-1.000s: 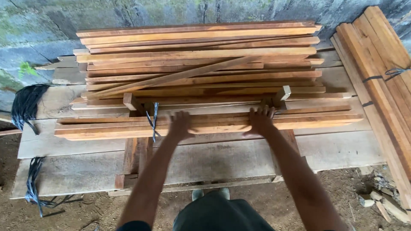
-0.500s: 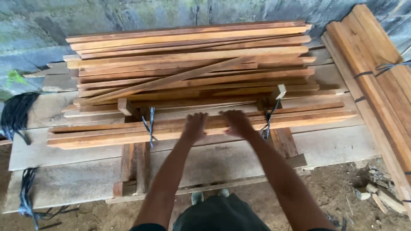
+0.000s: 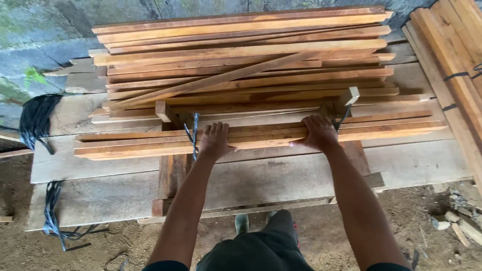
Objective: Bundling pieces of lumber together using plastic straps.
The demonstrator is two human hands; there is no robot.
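We see both hands on the front bundle of wooden slats (image 3: 261, 135), which lies across grey planks (image 3: 281, 175) before the larger slat stack (image 3: 241, 60). Left hand (image 3: 215, 141) lies flat on top, fingers apart beside a black strap (image 3: 195, 134); right hand (image 3: 320, 133) curls over the bundle's front edge

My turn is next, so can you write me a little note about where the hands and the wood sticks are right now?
Left hand: flat on the front bundle of wooden slats, beside the dark strap.
Right hand: gripping the same bundle's front edge near the second strap.
The bundle lies across two upright posts on the plank bench; a loose pile of slats sits behind it.
Done: slats gathered in front.
Left: straps hang loose, not tied.
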